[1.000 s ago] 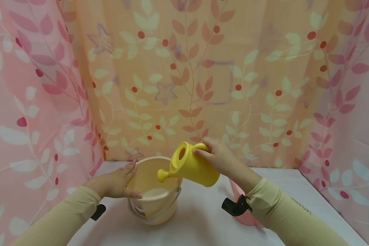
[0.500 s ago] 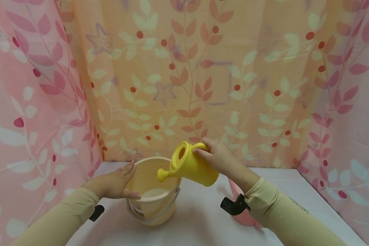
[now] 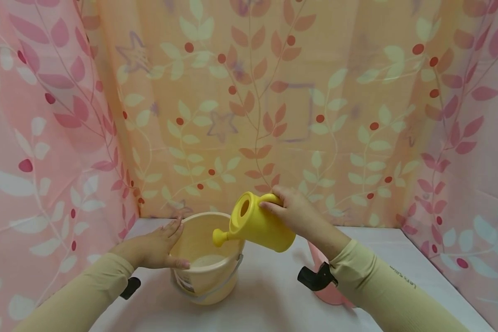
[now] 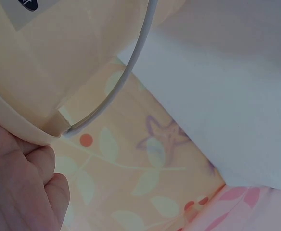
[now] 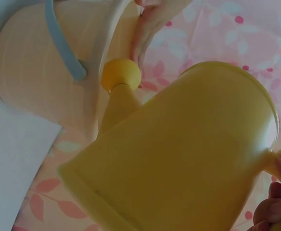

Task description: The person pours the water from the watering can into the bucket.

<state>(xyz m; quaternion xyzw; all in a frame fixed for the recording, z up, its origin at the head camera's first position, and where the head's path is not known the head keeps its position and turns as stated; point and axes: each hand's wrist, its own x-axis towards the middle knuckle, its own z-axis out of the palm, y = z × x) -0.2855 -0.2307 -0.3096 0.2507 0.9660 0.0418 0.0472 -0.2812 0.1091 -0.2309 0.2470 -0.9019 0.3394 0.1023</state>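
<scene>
1. The yellow watering can (image 3: 265,226) is held in the air, tilted, its round spout head (image 3: 220,237) over the mouth of the bucket towards its right side. The can's top opening faces up and to the left in the head view.
2. The right hand (image 3: 296,210) grips the can's loop handle, fingers and thumb clamped round it.
3. The cream bucket (image 3: 216,279) stands upright on the white table (image 3: 269,304). The right wrist view shows the spout head overlapping its rim; whether the two touch, I cannot tell.
4. The left hand (image 3: 155,246) rests on the bucket's left rim. In the head view its visible fingers lie mostly straight, with the thumb spread apart from them across the near part of the rim.
5. A grey carrying handle (image 5: 63,45) hangs down across the bucket's front, near a label (image 4: 22,14) on the wall.
6. To the right, a pink object (image 3: 329,295) sits on the table, partly hidden by the right forearm.
7. Both arms wear beige sleeves (image 3: 390,286), with a black device (image 3: 315,279) at each wrist.
8. Behind the table hangs a leaf-patterned orange-yellow cloth (image 3: 336,152); pink cloth (image 3: 8,221) flanks both sides.
</scene>
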